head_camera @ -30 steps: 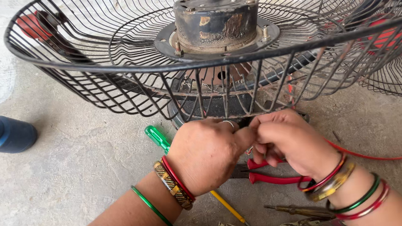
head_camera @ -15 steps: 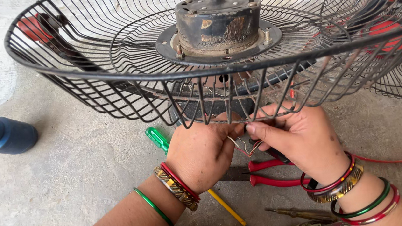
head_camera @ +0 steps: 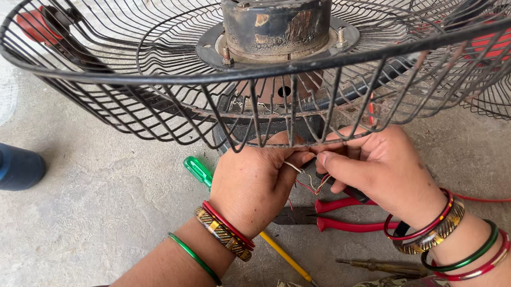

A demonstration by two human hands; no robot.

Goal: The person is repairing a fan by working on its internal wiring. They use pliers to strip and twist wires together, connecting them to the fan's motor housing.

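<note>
Both hands work at joining thin wires (head_camera: 308,179) just below the fan guard (head_camera: 139,80). The left hand (head_camera: 253,187) and right hand (head_camera: 381,172) each pinch wire ends, fingertips nearly touching. The strands look fine, bare-tipped, red and pale. The next move likely calls for steady twisting.

Place: fan repair spot, informal workshop, work done at floor level
Floor: bare concrete (head_camera: 90,225), stained
Stock: fan guard w/ motor (head_camera: 278,12); 2nd fan (head_camera: 499,42) beside
Tools: pliers (head_camera: 342,213), screwdriver (head_camera: 199,170)
</note>
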